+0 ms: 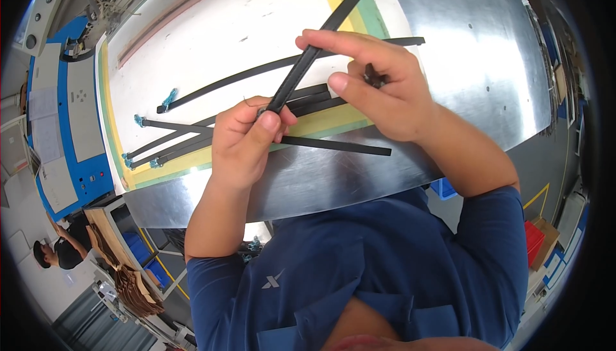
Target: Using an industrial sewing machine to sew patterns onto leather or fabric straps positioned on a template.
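Observation:
My left hand (pixel 242 142) is closed on the lower end of a long black strap (pixel 296 76), pinched between thumb and fingers. The strap slants up to the right and runs out past the top edge. Along its middle, the outstretched index finger of my right hand (pixel 391 85) touches it, thumb held apart. Curled fingers of that hand grip a small dark object (pixel 373 76), mostly hidden; its kind I cannot make out. Under my hands lie several more black straps (pixel 224 80), some with blue wrapping (pixel 169 99) at their left ends.
The straps lie over a white board (pixel 221 30) edged with yellow and green tape, on a shiny metal table (pixel 475 49). A blue and grey machine (pixel 80 113) stands to the left. Beyond the table's lower left are a rack (pixel 138 248) and another person (pixel 64 248).

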The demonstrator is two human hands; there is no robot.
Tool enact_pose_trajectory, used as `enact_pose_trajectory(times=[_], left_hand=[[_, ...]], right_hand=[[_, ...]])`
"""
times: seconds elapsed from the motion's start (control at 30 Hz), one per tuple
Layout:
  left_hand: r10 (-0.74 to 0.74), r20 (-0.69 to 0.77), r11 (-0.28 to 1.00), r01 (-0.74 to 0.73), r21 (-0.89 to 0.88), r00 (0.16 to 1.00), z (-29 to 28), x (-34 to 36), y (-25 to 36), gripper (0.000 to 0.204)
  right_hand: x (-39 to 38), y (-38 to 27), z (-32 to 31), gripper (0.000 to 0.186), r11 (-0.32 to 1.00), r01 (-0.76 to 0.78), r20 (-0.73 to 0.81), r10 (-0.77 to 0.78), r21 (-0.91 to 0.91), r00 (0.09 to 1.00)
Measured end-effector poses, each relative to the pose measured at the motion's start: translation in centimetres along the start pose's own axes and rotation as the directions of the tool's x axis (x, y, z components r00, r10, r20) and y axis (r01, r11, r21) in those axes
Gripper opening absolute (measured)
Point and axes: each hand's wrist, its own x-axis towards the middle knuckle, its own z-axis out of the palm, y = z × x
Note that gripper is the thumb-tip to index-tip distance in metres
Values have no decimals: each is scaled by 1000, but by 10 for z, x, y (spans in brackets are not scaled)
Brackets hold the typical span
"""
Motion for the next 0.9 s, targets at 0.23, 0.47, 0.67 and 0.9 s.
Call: enact_pose_trajectory(times=[0.23, 0.47, 0.67, 0.9], left_hand=[[33, -44, 999, -31, 33, 998, 4, 3, 2, 32], [-7, 53, 999, 5, 39, 999, -3, -3, 1, 31], [-6, 34, 986, 1, 167, 999, -8, -6, 12, 35], [127, -44, 981, -119, 154, 991, -34, -7, 23, 27]], right_hand=[[-1, 3, -3, 26, 979, -173, 23, 171, 109, 985], [6, -7, -2, 32, 618, -491, 109, 550, 614, 828], [14, -7, -20, 28, 630, -317, -92, 527, 709, 845], [19, -10, -37, 13, 699, -178, -272, 482, 692, 833]])
